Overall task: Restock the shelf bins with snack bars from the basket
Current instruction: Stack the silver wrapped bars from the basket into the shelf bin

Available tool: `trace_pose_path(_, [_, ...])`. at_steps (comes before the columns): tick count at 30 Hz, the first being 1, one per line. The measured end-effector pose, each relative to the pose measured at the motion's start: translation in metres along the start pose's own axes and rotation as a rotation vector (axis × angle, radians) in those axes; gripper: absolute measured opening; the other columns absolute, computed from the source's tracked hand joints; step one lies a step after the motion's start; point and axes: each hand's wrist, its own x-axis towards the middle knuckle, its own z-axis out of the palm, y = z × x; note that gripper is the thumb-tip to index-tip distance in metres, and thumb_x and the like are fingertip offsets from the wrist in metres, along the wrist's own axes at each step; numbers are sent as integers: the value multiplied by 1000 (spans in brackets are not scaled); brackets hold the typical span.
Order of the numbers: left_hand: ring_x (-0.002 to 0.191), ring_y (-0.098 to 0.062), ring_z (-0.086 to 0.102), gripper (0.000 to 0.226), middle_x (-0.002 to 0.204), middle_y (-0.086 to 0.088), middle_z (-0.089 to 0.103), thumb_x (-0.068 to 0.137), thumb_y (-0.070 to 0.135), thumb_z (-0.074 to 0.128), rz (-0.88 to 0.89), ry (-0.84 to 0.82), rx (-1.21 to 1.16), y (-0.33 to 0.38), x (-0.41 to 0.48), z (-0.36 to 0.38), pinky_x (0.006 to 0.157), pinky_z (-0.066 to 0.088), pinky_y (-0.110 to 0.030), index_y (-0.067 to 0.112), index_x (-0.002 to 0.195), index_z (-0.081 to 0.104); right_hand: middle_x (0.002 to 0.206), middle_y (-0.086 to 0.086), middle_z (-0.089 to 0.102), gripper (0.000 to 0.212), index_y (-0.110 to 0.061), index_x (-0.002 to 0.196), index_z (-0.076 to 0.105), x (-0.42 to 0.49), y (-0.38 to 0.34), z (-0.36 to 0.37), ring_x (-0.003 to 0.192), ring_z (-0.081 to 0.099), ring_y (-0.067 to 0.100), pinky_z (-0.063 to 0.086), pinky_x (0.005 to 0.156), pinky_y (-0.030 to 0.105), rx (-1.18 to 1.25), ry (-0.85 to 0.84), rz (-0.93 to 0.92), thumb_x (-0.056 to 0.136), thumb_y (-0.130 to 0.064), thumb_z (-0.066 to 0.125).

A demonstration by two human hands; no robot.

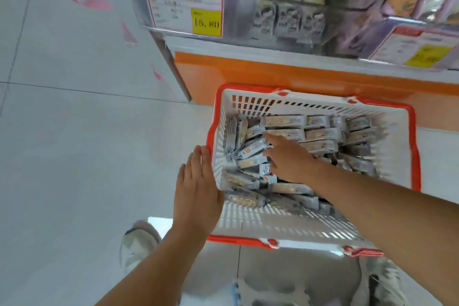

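Shelf bins [275, 17] above stand partly stocked. The basket [273, 221] sits on the floor directly below, within easy reach. Snack bars [320, 134] fill it, none lifted yet. Left hand [196, 189] lies flat, fingers straight, at the basket's side, probably steadying it. Right hand [290, 159] reaches among the bars; whether it grips one cannot be told.
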Motion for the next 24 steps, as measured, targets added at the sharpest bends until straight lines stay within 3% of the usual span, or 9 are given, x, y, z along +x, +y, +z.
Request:
trace_pose_path(3, [138,-33,37,94,154,-16,31,83,29,71,19,86,-63,-10,0,20,111,38,-47,5,153,14,163,9,-4,35,-9,132,48,22,-1,6,150,6,28,34,108,41,-96,37,-26,97,-10,48])
trace_pose_path(8, [132,-31,44,97,150,-13,37,81,29,72,55,144,-98,-21,4,37,109,39,-42,6,153,11,163,11,0,24,-10,114,63,50,0,19,150,-3,31,21,116,48,-288,-26,-45,96,-6,49])
trace_pose_path(10, [130,-29,45,96,149,-11,37,83,31,70,62,151,-114,-22,5,40,108,40,-41,8,154,10,159,14,18,33,-12,123,63,57,1,24,146,15,34,30,113,46,-347,-13,-56,94,-3,50])
trace_pose_path(13, [128,-28,47,95,147,-9,39,85,35,69,52,150,-117,-22,5,40,107,43,-43,11,154,8,137,11,43,39,-17,124,61,55,4,26,126,40,29,40,100,38,-391,100,-102,90,0,56])
trace_pose_path(18, [130,-24,43,95,149,-6,36,88,36,65,42,83,-88,-18,3,31,110,39,-38,12,155,2,102,4,47,31,-21,101,48,34,14,18,86,44,18,33,70,29,-7,214,-110,85,6,49])
trace_pose_path(21, [134,-25,41,86,150,-7,34,88,36,64,32,90,-64,-13,3,16,111,35,-36,12,154,14,89,4,55,17,-19,102,47,5,12,-11,62,46,11,36,56,25,484,199,-97,93,-5,50])
trace_pose_path(24, [139,-26,36,81,154,-7,32,87,38,65,57,115,-62,-1,4,-11,112,31,-38,15,152,23,91,10,59,24,-20,108,43,-33,6,-51,49,47,1,39,49,13,817,191,-107,92,-8,57])
